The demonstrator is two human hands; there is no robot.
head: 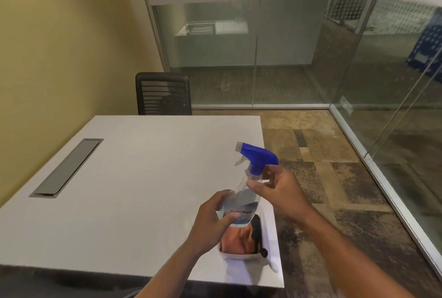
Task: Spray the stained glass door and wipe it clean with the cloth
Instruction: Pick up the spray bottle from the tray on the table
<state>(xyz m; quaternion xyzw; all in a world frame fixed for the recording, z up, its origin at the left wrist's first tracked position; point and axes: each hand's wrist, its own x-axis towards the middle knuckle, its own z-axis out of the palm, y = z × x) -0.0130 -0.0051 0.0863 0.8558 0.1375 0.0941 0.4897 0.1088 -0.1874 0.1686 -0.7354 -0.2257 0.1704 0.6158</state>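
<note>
A clear spray bottle with a blue trigger head is held above the table's near right corner. My left hand grips the bottle's lower body. My right hand closes its fingers around the neck just under the blue head. Below the bottle an orange cloth with a black edge lies in a white tray on the table. The glass door stands at the right, beyond the carpet.
A white table with a grey cable hatch fills the left. A black mesh chair stands at its far end. Glass partitions close the back. Patterned carpet lies between the table and the glass.
</note>
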